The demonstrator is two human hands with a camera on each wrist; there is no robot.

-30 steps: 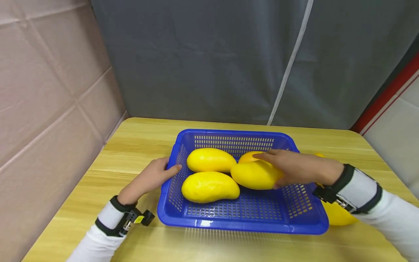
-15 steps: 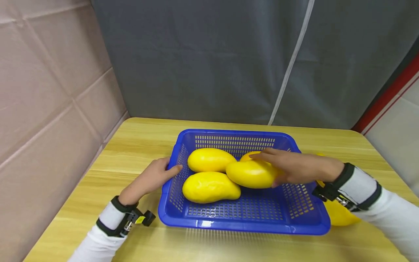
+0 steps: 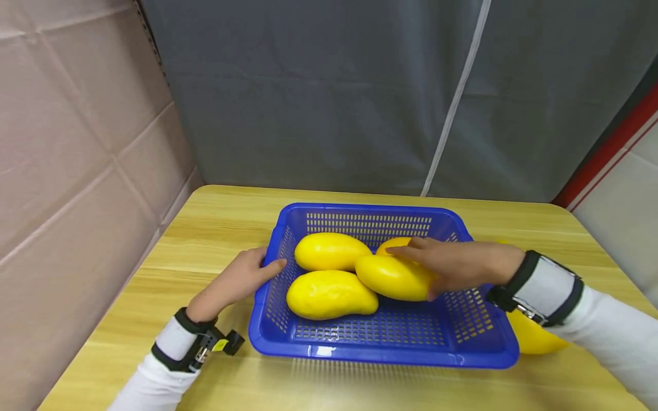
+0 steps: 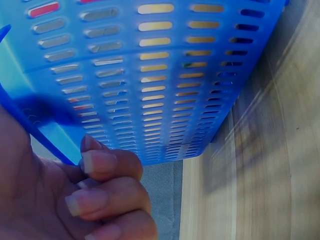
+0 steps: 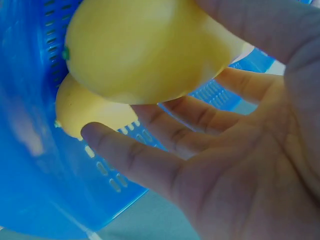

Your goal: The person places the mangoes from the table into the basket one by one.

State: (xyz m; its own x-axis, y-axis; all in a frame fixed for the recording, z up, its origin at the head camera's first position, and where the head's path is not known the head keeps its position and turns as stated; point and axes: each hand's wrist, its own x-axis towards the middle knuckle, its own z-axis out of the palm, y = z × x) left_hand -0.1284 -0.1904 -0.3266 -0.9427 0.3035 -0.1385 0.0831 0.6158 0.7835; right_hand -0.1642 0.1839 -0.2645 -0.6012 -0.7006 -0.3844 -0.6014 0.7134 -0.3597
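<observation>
The blue plastic basket stands on the table, several yellow mangoes inside. My left hand grips its left rim, thumb inside and fingers curled outside against the slotted wall. Within the basket, my right hand holds a mango by its right end, thumb on one side and fingers along the other. In the right wrist view the fingers are spread beside that mango, and a second one shows under it. Two mangoes lie at left, a back mango and a front mango; a more orange mango is partly hidden behind the held one.
Right of the basket, another yellow mango lies on the wooden table, partly covered by my right forearm. A grey curtain hangs behind the table. A pinkish padded wall rises on the left.
The held mango has shifted slightly left, then settled a little lower, nearer the front left mango. My right wrist has moved a little left. The left hand and basket stay nearly still.
</observation>
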